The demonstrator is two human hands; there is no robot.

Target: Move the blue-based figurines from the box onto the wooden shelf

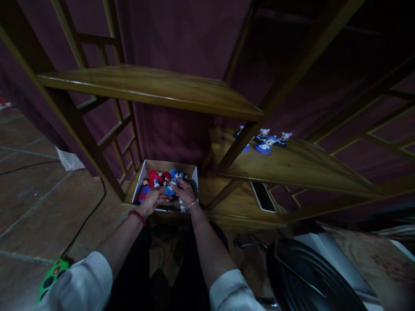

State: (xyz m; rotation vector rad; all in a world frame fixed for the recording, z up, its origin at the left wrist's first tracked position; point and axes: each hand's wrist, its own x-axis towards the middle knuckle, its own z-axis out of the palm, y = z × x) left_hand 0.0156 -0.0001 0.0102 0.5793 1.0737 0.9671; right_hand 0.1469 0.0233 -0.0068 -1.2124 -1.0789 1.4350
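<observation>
A white box (194,172) on the low shelf holds several small figurines with red, blue and purple bases. Over its front part, my right hand (185,192) closes its fingers on a figurine with a blue base (169,190). My left hand (155,199) is just beside that figurine, palm partly up; its fingers are partly hidden, and whether they grip the base cannot be made out. Several more figurines, one with a purple base (263,148), stand upright on the middle shelf (292,170) at the right.
A wooden shelf board (145,86) overhangs the box, with slanting posts on both sides. A phone-like dark object (263,196) lies on the lower board. A black ridged seat (311,276) is at lower right, a green object (53,276) and cable on the floor at left.
</observation>
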